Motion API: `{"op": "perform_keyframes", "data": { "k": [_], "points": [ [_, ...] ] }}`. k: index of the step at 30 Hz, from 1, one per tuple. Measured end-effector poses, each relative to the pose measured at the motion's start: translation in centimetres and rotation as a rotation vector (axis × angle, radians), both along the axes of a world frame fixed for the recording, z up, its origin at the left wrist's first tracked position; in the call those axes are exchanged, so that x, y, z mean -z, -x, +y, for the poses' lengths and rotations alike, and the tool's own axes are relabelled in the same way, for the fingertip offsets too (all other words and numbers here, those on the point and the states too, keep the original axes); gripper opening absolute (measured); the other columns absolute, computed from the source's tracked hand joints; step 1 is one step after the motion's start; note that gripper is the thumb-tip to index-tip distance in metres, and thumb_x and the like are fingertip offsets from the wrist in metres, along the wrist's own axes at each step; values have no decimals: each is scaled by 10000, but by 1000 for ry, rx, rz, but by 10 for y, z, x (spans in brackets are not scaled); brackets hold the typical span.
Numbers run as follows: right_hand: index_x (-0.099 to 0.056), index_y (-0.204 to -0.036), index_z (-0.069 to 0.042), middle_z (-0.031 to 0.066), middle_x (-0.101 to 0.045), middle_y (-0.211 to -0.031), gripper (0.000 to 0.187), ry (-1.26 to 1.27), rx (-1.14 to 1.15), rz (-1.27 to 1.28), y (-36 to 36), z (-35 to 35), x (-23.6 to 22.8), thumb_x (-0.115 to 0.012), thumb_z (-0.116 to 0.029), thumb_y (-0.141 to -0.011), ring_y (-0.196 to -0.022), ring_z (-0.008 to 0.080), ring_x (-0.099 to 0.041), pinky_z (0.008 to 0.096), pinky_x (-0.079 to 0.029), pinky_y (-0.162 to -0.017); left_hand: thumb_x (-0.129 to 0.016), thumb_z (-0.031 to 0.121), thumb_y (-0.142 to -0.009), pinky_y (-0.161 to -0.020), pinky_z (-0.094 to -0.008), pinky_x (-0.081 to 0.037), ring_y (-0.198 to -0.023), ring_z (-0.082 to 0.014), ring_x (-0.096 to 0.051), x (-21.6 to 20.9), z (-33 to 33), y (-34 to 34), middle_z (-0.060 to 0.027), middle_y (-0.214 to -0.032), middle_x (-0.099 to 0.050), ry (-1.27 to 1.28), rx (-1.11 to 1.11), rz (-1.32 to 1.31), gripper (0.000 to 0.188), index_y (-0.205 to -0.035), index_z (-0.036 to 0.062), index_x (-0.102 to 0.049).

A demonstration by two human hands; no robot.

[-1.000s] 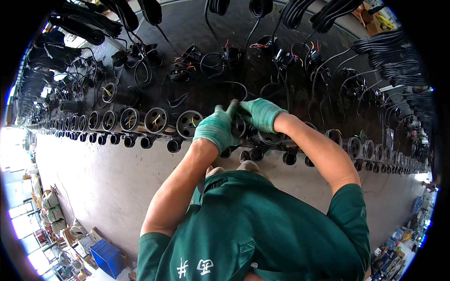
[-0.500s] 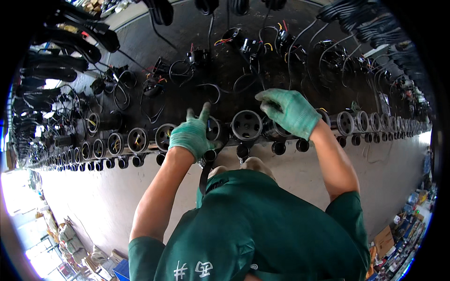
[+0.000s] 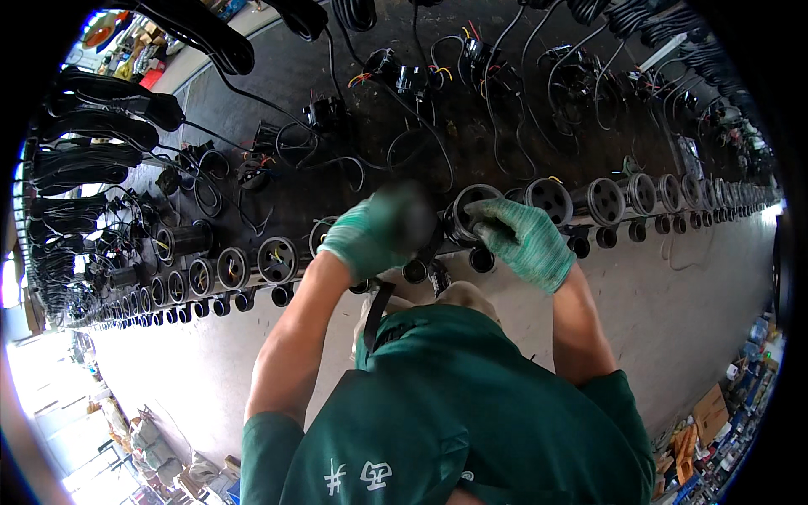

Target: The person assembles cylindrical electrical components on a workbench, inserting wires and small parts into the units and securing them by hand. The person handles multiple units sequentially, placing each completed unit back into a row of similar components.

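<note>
My left hand, in a green knit glove, is closed on a black round housing that motion has blurred. To its right, a black cylindrical housing has its open round face toward me. At this housing's right rim is my gloved right hand, fingers bent and drawn together; what they pinch, if anything, is hidden. Another similar housing, with holes in its inner face, lies just beyond my right hand. Short round black pipe ends stick out below the row, one of them a pipe end between my hands.
A long row of similar housings runs along the near edge of the dark bench. Behind them lie small black motor parts with coloured wires and loose cables. Coiled black cables hang along the far side. Pale floor shows below.
My left hand has gone from spread fingers to gripping a round housing, shifting slightly right. My right hand has come down to a housing's rim. The view has shifted a little.
</note>
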State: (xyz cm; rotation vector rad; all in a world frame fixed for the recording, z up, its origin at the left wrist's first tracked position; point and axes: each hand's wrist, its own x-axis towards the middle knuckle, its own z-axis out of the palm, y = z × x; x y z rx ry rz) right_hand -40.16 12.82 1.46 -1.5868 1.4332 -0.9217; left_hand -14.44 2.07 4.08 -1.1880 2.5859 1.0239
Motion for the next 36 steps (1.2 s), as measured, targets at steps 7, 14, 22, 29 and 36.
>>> {"op": "perform_keyframes", "data": {
  "k": [7,14,22,29,36],
  "points": [
    [-742,-1205,-74,141,-707,-1197,301,203,6,345,-23,-16,6,-782,-126,-911,-1080,351,-709,432,-593,-906,-883,179,-898,-994,-353,-577,-1191,-197,-658,26,11,-73,-154,-1416,-631,-277,-648,1002,979,-1663,99,-277],
    [-686,-1303,-85,130,-643,-1313,373,98,-219,629,-67,-63,2,-732,-197,-950,-1194,360,-652,447,-553,-1017,-926,296,-861,-1104,-415,-514,-1337,-256,-583,27,34,-84,-179,-1498,-570,-489,-704,1259,1119,-1697,130,-201],
    [-700,-1216,-78,165,-739,-1134,286,-92,-505,1007,-118,-111,22,-713,-160,-942,-1125,365,-692,473,-577,-957,-857,361,-931,-979,-340,-535,-1173,-187,-614,36,61,-93,-118,-1359,-604,-512,-673,1297,1075,-1705,98,-160],
    [-664,-1273,-100,167,-754,-1129,302,-386,-628,793,-130,-113,-27,-635,-164,-979,-1046,401,-707,486,-565,-898,-796,356,-979,-981,-325,-517,-1169,-173,-594,48,75,-100,-98,-1369,-584,-600,-740,1347,1001,-1707,97,-159],
    [-793,-1225,-120,113,-796,-1178,345,-393,-996,471,-100,-157,38,-603,-182,-944,-1017,262,-760,392,-601,-913,-638,459,-1039,-1059,-395,-520,-1325,-231,-556,57,90,-95,-128,-1544,-485,-480,-780,1234,851,-1690,97,-227]
  ]
}}
